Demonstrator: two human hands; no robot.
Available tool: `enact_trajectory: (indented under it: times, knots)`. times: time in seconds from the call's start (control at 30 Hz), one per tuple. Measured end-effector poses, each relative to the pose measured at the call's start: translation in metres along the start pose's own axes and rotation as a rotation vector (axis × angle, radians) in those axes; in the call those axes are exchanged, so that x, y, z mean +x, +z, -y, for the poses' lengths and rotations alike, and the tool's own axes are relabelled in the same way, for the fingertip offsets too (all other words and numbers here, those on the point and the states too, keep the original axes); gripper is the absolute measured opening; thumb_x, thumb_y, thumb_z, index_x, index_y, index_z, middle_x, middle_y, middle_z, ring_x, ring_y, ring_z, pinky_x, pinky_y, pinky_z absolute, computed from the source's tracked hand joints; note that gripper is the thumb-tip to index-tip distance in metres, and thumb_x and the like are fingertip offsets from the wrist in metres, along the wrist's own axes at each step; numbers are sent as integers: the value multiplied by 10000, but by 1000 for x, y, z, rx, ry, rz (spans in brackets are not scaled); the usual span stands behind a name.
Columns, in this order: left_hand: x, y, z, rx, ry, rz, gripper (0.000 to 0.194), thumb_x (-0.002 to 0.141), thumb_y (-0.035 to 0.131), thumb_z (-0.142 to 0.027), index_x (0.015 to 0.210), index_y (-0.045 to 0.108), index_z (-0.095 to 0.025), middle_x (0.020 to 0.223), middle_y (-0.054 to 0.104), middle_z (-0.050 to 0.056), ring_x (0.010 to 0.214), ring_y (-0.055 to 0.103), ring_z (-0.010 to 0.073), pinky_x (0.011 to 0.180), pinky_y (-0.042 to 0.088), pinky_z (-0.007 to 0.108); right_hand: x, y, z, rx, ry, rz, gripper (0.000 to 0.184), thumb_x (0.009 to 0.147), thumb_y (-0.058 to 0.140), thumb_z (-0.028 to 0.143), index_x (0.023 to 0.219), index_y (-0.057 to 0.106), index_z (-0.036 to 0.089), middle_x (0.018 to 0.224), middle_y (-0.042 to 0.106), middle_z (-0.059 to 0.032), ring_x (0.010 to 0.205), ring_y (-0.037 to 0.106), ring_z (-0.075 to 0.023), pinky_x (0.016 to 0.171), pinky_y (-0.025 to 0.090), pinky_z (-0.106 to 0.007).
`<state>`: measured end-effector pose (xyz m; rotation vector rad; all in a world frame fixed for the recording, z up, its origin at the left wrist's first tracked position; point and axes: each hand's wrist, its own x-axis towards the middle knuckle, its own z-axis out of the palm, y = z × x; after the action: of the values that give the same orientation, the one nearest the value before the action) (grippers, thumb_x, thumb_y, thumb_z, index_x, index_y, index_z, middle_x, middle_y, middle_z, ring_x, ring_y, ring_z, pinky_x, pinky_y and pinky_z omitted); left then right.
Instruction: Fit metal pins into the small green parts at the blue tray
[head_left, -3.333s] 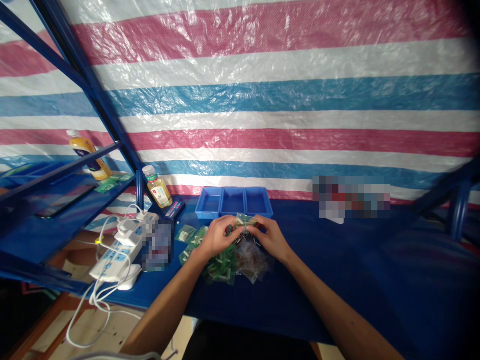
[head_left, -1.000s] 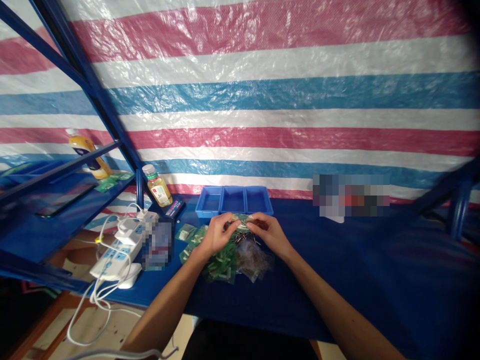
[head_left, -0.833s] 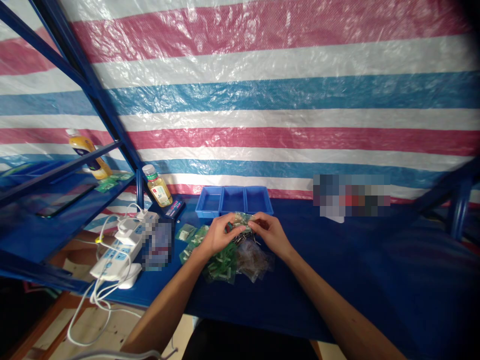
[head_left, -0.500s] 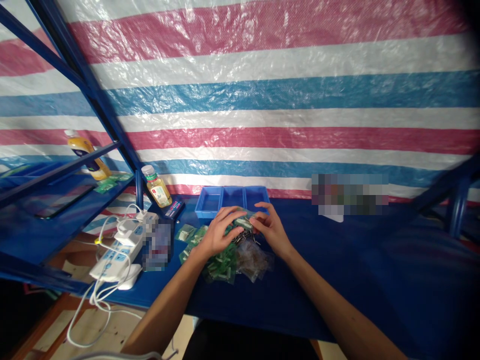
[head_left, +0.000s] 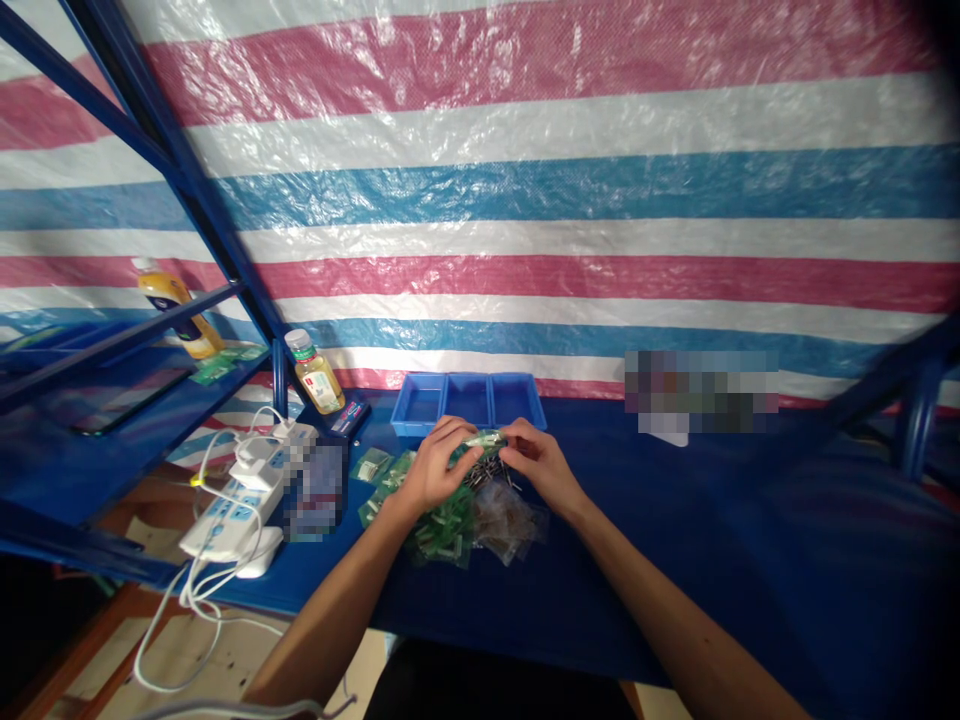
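Between my two hands is a small clear plastic bag (head_left: 486, 440) with a greenish tint. My left hand (head_left: 439, 465) pinches its left side, thumb below and fingers above. My right hand (head_left: 536, 460) has thumb and fingers closed at its right end. Under the hands lies a pile of small dark metal pins or screws (head_left: 495, 472), partly hidden. Nearer me are green-tinted small bags (head_left: 442, 525) in a heap, and beside them clear bags with brownish contents (head_left: 506, 520). A single small bag (head_left: 371, 464) lies at the heap's left.
Behind my hands stands a blue tray with three compartments (head_left: 420, 405). To the left are a juice bottle (head_left: 315, 375), a dark blue box (head_left: 352, 415) and a white power strip (head_left: 232, 520) with cables. A blue metal shelf frame (head_left: 180, 180) rises at left.
The fingers of my right hand have come down and closed in at the bag's right end; before, the index finger was raised. My left hand stays nearly in place.
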<state>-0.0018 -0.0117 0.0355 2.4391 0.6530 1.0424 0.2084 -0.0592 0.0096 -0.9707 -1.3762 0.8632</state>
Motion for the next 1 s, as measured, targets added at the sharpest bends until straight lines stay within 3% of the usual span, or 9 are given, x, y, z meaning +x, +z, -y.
enact_trajectory:
  times: [0.13, 0.33, 0.5, 0.7, 0.87, 1.0]
  knots:
    - [0, 3, 1, -34, -32, 45, 234, 1030, 565, -377, 995, 671, -171, 938, 687, 81, 915, 610, 214, 862, 475, 348, 0, 0, -5, -31, -14, -10, 304, 858, 764, 517, 785, 730, 223, 817, 570, -16, 712, 520, -160, 633, 430, -294]
    - [-1, 4, 4, -19, -83, 59, 332, 1050, 519, -381, 838, 659, -168, 814, 647, 49, 810, 592, 176, 763, 444, 294, -2, 0, -12, -103, -21, -15, 293, 877, 753, 526, 888, 750, 233, 799, 607, -17, 682, 521, -166, 637, 440, -302]
    - [-1, 6, 3, -29, -94, 54, 301, 1033, 561, -396, 890, 696, -167, 842, 680, 51, 800, 609, 168, 755, 450, 285, -2, -3, -9, -110, -40, -24, 329, 895, 738, 527, 780, 709, 221, 801, 631, -30, 700, 549, -178, 649, 450, -310]
    - [-2, 7, 6, -48, -122, 14, 284, 1023, 587, -387, 895, 709, -165, 858, 697, 47, 795, 619, 159, 751, 456, 272, 0, -2, -11, -78, -50, -16, 301, 869, 765, 526, 881, 744, 226, 920, 691, -49, 770, 603, -192, 690, 477, -315]
    - [-2, 7, 9, -25, -139, 19, 308, 1012, 601, -418, 865, 694, -163, 822, 679, 35, 747, 593, 147, 707, 439, 262, -2, 1, -16, -95, 41, 7, 318, 848, 779, 514, 804, 693, 211, 736, 653, -7, 682, 568, -176, 657, 448, -300]
    - [-3, 10, 9, -6, -151, 40, 346, 955, 674, -496, 849, 671, -167, 796, 652, 19, 719, 570, 141, 691, 432, 260, -2, 0, -16, -88, 7, -35, 314, 861, 767, 486, 750, 660, 212, 748, 628, -4, 694, 553, -173, 666, 441, -297]
